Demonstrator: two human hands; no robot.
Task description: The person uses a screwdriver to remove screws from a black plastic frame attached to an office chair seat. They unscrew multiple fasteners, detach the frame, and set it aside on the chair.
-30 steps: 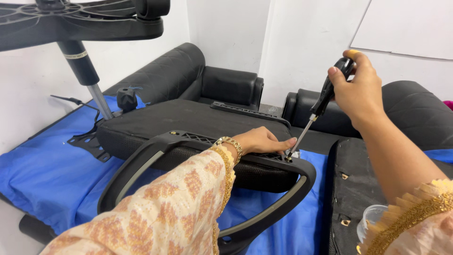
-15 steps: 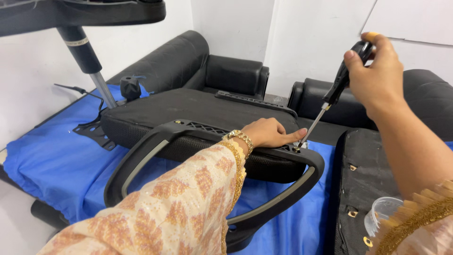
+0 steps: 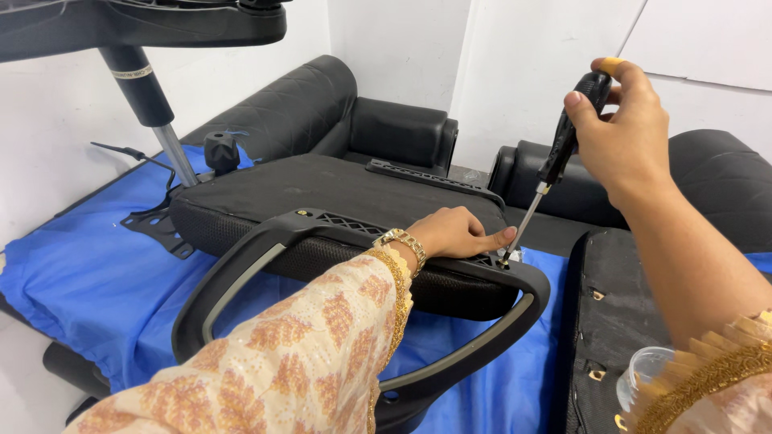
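My right hand (image 3: 623, 133) grips the screwdriver (image 3: 555, 173), its tip on a screw (image 3: 504, 261) just beside my left fingertips. My left hand (image 3: 454, 233) lies flat, steadying the armrest (image 3: 322, 241) on the seat (image 3: 322, 189). I judge this screw isn't yet fully in.

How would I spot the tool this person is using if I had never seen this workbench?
Start at the black chair seat lying on the blue cloth, then follow its looped armrest to the right end. There the left hand steadies the armrest beside a thin metal shaft. That is the screwdriver, the only slanted tool, its black handle gripped from above by the right hand.
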